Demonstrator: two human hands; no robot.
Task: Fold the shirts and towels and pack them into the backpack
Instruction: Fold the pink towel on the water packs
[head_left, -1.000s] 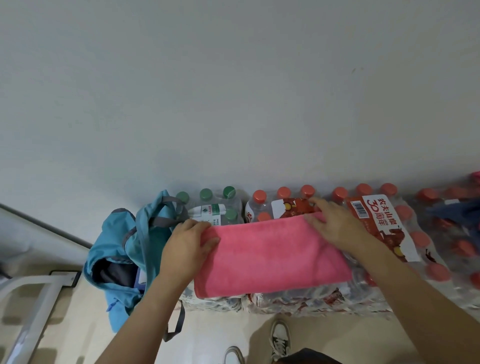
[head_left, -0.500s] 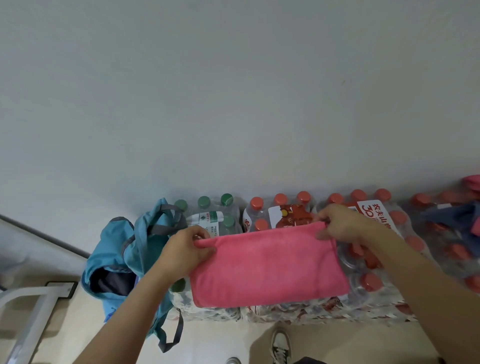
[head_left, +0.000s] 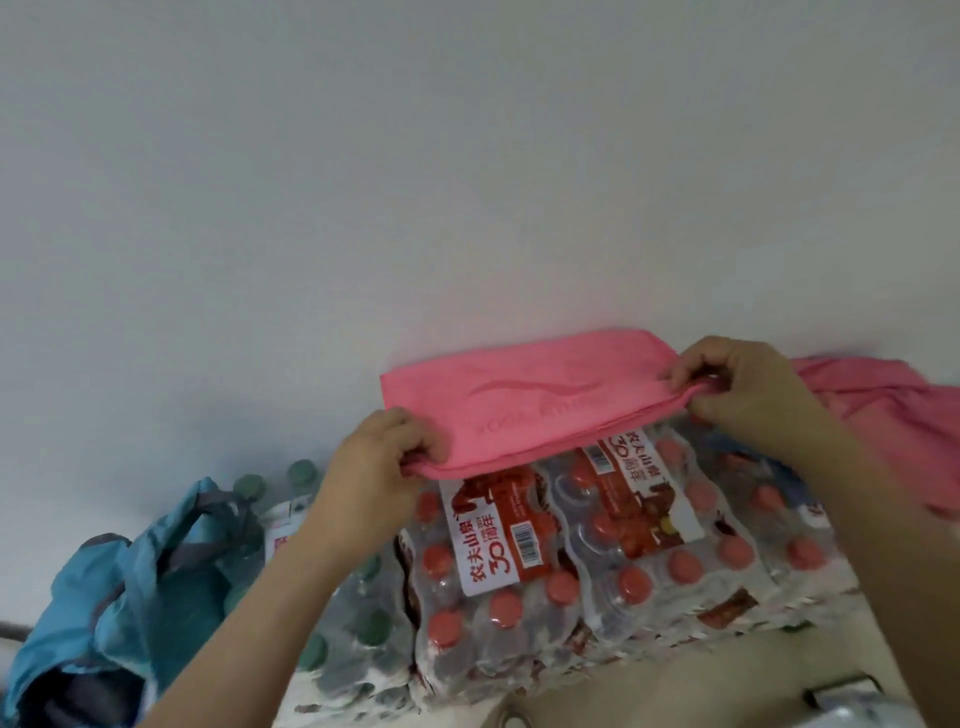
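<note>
A folded pink towel (head_left: 524, 400) hangs lifted in the air above shrink-wrapped packs of bottles. My left hand (head_left: 379, 462) pinches its lower left corner, and my right hand (head_left: 737, 389) pinches its right end. The blue backpack (head_left: 135, 597) sits low at the left, its mouth open and something dark inside. Another pink cloth (head_left: 893, 421) lies crumpled at the right, on top of the bottle packs and partly behind my right forearm.
Red-capped bottle packs (head_left: 587, 561) with red and white labels fill the middle, green-capped packs (head_left: 358, 639) sit beside the backpack. A plain white wall stands right behind them. Beige floor (head_left: 623, 691) shows at the bottom with a metal object (head_left: 852, 701) at the lower right.
Both hands have taken the towel by its ends and lifted it off the bottle packs, up and to the right. The view has swung, so the backpack sits lower left.
</note>
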